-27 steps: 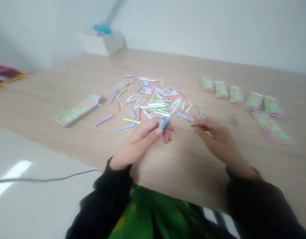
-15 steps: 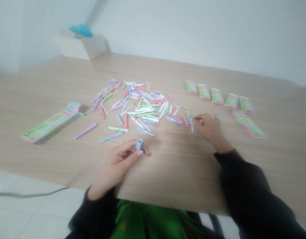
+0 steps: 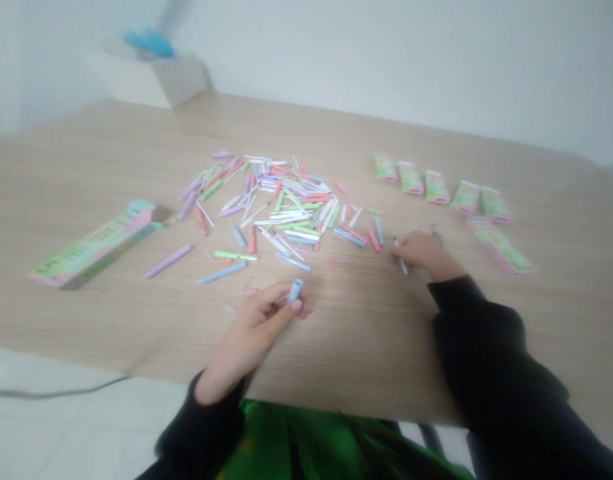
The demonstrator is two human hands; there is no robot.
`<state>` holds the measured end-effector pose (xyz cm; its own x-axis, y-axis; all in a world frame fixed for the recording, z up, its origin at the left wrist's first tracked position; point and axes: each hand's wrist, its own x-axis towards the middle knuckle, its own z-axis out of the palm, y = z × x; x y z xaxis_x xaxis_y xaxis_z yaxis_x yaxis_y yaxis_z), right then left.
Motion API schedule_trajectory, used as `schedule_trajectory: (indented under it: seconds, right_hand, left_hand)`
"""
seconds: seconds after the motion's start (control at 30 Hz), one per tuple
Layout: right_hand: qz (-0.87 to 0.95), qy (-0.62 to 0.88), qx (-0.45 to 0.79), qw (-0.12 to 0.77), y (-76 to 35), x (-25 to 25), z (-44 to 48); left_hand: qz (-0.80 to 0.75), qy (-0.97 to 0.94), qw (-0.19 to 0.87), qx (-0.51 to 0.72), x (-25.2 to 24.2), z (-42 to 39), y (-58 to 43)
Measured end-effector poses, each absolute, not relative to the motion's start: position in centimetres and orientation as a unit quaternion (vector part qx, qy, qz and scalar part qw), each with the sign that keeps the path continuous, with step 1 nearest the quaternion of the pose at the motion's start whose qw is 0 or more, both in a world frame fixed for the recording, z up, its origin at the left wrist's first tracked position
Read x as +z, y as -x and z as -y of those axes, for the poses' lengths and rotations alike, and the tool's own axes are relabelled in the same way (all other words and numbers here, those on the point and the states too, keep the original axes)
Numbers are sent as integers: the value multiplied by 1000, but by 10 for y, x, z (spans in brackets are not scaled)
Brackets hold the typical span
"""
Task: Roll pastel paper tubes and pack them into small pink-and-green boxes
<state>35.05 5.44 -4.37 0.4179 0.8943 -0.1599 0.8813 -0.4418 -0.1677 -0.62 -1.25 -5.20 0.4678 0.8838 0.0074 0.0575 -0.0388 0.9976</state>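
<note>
Head view gave me both bare hands over the wooden table [image 3: 356, 360]. Compared with half a second before, the slim stick [image 3: 403, 267] had shifted right, away from the grey-green tube [image 3: 379, 231] it had lain just beside, and it had turned to a steeper slant by the fingertips of the right hand [image 3: 423, 252]. That hand was loosely curled, fingers low to the wood; through the blur I could not tell whether it had gripped the stick or merely touched it. My left hand [image 3: 256, 323] had drifted slightly rightward and kept its hold on the blue tube [image 3: 295, 291], which now leaned right where it had stood nearly upright. Thumb and fingers were closed around its lower part.

The tube looked short, pale blue and hollow, its round open end facing up. It was above the near side of the table, in front of the scattered pile of coloured pieces [image 3: 291, 215].
</note>
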Motion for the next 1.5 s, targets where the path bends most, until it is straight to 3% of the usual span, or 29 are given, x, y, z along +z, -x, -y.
schedule_trajectory:
  seconds: [0.17, 0.3, 0.33, 0.37, 0.43, 0.93, 1.23, 1.5]
  right_hand:
    - [567, 799, 151, 129, -334, -9, -27]
    - [599, 715, 188, 307, -283, 33, 18]
    - [604, 635, 229, 424, -267, 41, 29]
    - [612, 565, 269, 484, -253, 48, 39]
    - [635, 484, 313, 515, -228, 55, 54]
    - [769, 422, 356, 322, -201, 28, 57]
    - [685, 452, 419, 388, -208, 18, 57]
    - [701, 445, 421, 364, -195, 13, 48]
  left_hand:
    - [-330, -627, 619, 338, -48, 22, -5]
    - [-304, -649, 620, 319, -50, 29, -10]
    - [-299, -657, 617, 315, -50, 30, -11]
    - [-293, -664, 614, 312, -50, 31, -11]
    - [-280, -674, 610, 309, -48, 32, -10]
    - [-296, -678, 599, 307, -41, 39, -3]
    - [-281, -653, 629, 313, -50, 41, -1]
    - [-338, -646, 581, 362, -54, 43, -10]
